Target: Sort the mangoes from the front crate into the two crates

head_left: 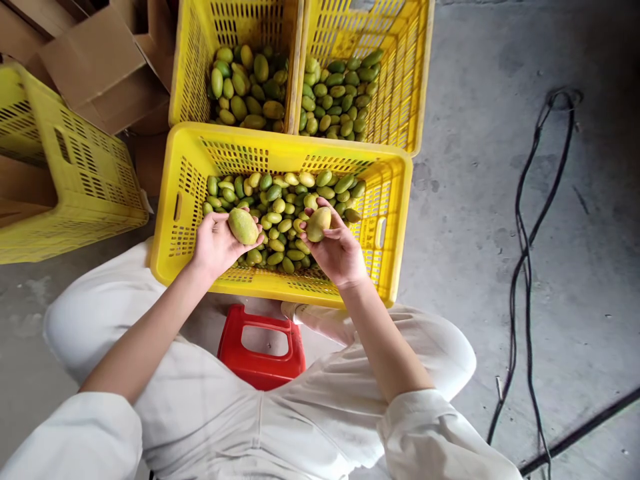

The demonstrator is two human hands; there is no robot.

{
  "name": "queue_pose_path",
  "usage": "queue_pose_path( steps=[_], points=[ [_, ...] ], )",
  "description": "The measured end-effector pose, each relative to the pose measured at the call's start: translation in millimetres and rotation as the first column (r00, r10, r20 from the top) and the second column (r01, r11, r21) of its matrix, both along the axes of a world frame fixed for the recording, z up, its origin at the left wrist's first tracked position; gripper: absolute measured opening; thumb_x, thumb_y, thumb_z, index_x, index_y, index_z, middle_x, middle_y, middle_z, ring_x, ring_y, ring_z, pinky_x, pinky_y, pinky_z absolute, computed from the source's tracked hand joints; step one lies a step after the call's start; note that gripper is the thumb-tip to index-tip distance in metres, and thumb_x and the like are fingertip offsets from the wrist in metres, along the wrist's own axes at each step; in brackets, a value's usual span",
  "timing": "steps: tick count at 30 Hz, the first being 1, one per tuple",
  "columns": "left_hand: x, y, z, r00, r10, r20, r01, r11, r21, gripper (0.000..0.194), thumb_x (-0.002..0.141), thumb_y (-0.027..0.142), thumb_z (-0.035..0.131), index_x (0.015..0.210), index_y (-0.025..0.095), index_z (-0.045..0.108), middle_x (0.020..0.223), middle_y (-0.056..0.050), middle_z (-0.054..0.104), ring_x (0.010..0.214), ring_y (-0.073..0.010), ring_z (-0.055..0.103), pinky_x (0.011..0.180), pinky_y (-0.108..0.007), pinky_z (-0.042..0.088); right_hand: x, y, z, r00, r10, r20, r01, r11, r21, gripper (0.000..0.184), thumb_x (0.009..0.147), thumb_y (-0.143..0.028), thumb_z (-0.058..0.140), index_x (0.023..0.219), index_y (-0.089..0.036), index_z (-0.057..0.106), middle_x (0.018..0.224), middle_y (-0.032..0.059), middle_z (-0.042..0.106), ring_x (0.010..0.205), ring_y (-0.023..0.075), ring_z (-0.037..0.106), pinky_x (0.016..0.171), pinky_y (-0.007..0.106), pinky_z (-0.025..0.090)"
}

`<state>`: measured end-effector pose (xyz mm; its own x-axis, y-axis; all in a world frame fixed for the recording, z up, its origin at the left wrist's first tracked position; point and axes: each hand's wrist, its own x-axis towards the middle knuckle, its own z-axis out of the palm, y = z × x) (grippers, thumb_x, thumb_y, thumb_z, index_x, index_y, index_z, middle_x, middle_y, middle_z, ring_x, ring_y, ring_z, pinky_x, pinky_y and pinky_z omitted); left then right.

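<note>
My left hand (pixel 220 240) holds a yellow-green mango (pixel 243 227), its fingers curled beneath the fruit. In my right hand (pixel 340 247) is another yellow-green mango (pixel 319 225), gripped between thumb and fingers. Both hands are above the near yellow crate (pixel 285 288), a little apart from each other. Many small green and yellowish mangoes (pixel 277 245) lie loose in that crate, partly hidden by my hands.
Behind stand two yellow crates, a left one (pixel 193 73) and a right one (pixel 400 87), both holding mangoes. Another yellow crate (pixel 95 167) and cardboard boxes (pixel 100 67) are at left. A red stool (pixel 260 370) sits between my legs. Black cables (pixel 525 247) cross the floor at right.
</note>
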<state>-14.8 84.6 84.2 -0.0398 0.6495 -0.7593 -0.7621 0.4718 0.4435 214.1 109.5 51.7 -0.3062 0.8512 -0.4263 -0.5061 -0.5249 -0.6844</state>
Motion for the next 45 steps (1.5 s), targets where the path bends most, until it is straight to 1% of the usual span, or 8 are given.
queue_pose_path(
  steps=[4,9,18,22,29,33,38,45],
  points=[
    [1,0,-3.7,0.999,-0.033,0.005,0.033,0.999,0.019,0.015,0.097,0.025,0.066,0.107,0.016,0.073,0.105,-0.012,0.08,0.101,-0.0254,0.081,0.087,-0.034,0.068,-2,-2,-6.8,0.996,-0.009,0.086,0.007,1.0,0.024,0.059,0.075,-0.048,0.092,0.127,-0.034,0.067,0.128,0.0038,0.076,0.109,0.024,0.072,0.091,0.04,0.063],
    [1,0,-10.0,0.998,-0.02,-0.063,0.026,0.996,0.089,0.018,0.099,0.031,0.077,0.11,0.018,0.076,0.105,-0.01,0.081,0.091,-0.0191,0.079,0.073,-0.023,0.064,-1,-4,-6.7,0.996,-0.004,0.087,0.0,0.999,0.043,0.056,0.074,-0.064,0.095,0.111,-0.03,0.071,0.113,0.0037,0.078,0.076,0.0152,0.061,0.067,0.032,0.058],
    [1,4,-9.5,0.997,0.035,-0.071,-0.03,0.997,0.067,0.013,0.092,0.026,0.083,0.098,0.018,0.075,0.099,-0.007,0.08,0.079,-0.0141,0.074,0.069,-0.021,0.06,-3,-1,-0.9,0.998,0.035,0.049,-0.038,0.998,0.056,0.048,0.079,-0.054,0.092,0.115,-0.028,0.075,0.111,0.0059,0.076,0.084,0.017,0.066,0.059,0.027,0.053],
    [2,2,-12.8,0.997,0.02,-0.072,-0.015,0.997,0.079,0.013,0.088,0.02,0.086,0.094,0.018,0.075,0.093,-0.004,0.079,0.078,-0.0132,0.072,0.069,-0.021,0.058,-5,-1,-1.4,0.999,0.009,0.044,-0.011,0.999,0.05,0.052,0.079,-0.058,0.092,0.117,-0.029,0.072,0.101,0.0026,0.076,0.068,0.0128,0.058,0.055,0.026,0.051],
    [-1,0,-17.7,0.997,0.043,-0.067,-0.034,0.99,0.137,0.026,0.08,0.024,0.095,0.086,0.02,0.07,0.083,-0.001,0.072,0.069,-0.0104,0.065,0.056,-0.018,0.049,3,0,-5.7,0.998,0.054,0.04,-0.052,0.998,-0.035,0.06,0.083,-0.083,0.077,0.086,-0.025,0.063,0.053,-0.0069,0.045,0.044,0.0104,0.037,0.04,0.024,0.028],
    [-2,2,-15.9,0.992,0.101,-0.077,-0.097,0.993,0.065,0.022,0.089,0.036,0.086,0.091,0.021,0.071,0.089,-0.003,0.074,0.079,-0.0146,0.071,0.065,-0.022,0.057,7,1,-9.5,0.994,0.073,0.08,-0.071,0.997,-0.032,0.068,0.085,-0.092,0.065,0.078,-0.025,0.063,0.048,-0.007,0.038,0.041,0.0103,0.032,0.039,0.027,0.031],
    [-1,3,-6.2,0.997,0.075,-0.036,-0.074,0.997,0.019,0.013,0.093,0.028,0.075,0.09,0.018,0.068,0.09,-0.006,0.075,0.079,-0.0149,0.072,0.07,-0.023,0.06,3,2,-5.8,0.996,0.065,0.068,-0.061,0.997,-0.052,0.054,0.086,-0.077,0.072,0.095,-0.024,0.072,0.078,0.0027,0.067,0.066,0.0179,0.061,0.05,0.029,0.047],
    [-2,1,0.8,0.999,-0.044,0.008,0.043,0.997,0.059,0.019,0.085,0.029,0.077,0.099,0.017,0.071,0.082,-0.002,0.07,0.067,-0.0128,0.067,0.054,-0.019,0.05,-2,-1,-0.5,0.999,0.001,0.032,0.0,1.0,-0.031,0.046,0.077,-0.048,0.087,0.118,-0.03,0.073,0.098,-0.0002,0.072,0.072,0.0147,0.06,0.053,0.025,0.048]
  ],
)
